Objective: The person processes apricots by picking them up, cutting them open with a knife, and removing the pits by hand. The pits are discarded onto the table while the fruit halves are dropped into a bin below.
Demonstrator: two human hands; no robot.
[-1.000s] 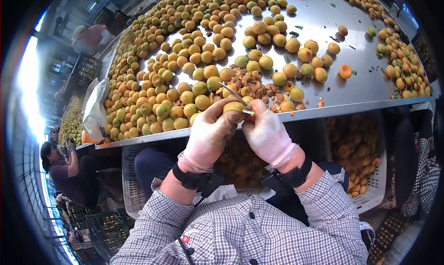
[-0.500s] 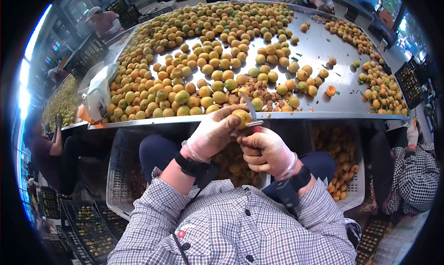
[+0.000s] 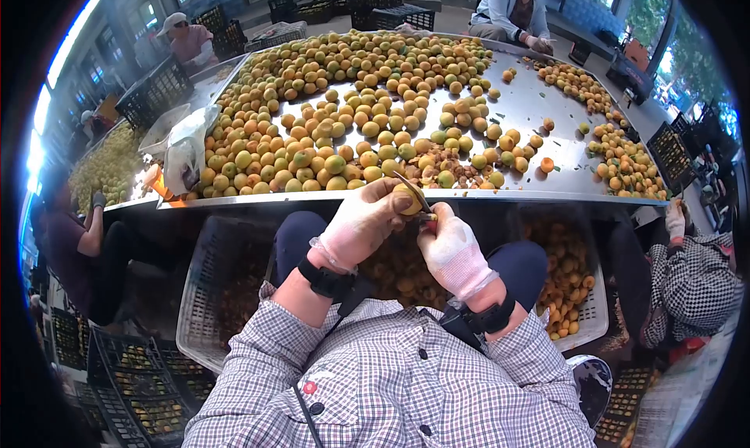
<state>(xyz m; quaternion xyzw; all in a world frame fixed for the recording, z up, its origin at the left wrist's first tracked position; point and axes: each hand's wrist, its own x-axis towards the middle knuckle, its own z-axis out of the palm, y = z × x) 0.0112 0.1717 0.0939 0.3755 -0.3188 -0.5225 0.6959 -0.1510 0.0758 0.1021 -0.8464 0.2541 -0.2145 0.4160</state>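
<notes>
My left hand (image 3: 364,223), in a worn whitish glove with bare fingertips, is closed around a yellow apricot (image 3: 406,203) at the table's front edge. My right hand (image 3: 455,251), gloved as well, is closed on the red handle of a small knife (image 3: 412,189). The blade slants up and left against the apricot's side; whether it has cut in, I cannot tell. Just beyond my hands, brown pits (image 3: 445,165) and scraps lie among whole apricots (image 3: 305,147) on the metal table (image 3: 539,167). An orange cut half (image 3: 547,164) sits to the right.
White plastic baskets stand under the table edge, the right one (image 3: 598,307) holding apricot pieces (image 3: 566,280). A plastic bag (image 3: 183,155) lies at the table's left corner. Co-workers sit at the left, right (image 3: 695,280) and far side (image 3: 512,14). Black crates (image 3: 144,378) stand lower left.
The view has tilted up slightly, showing more of the far side. The knife blade, upright before, now slants left across the apricot. My right hand has turned, its fingers less visible.
</notes>
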